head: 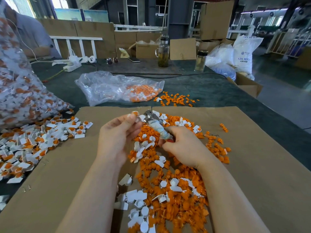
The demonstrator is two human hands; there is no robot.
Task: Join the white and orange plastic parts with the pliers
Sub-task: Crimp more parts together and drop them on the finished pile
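**One pair of pliers, one part at the tips**

We are gripping one pair of pliers (154, 122) in our right hand (182, 147), fingers curled round the handles, its long axis pointing up-left. Our left hand (117, 132) is pinching one white-and-orange part (135, 113) beside the tips, above the loose pile (171, 182).

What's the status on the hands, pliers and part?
Left hand pinches white-and-orange plastic part. Right hand grips cloth-wrapped metal pliers, head beside the part. Nothing in the way.
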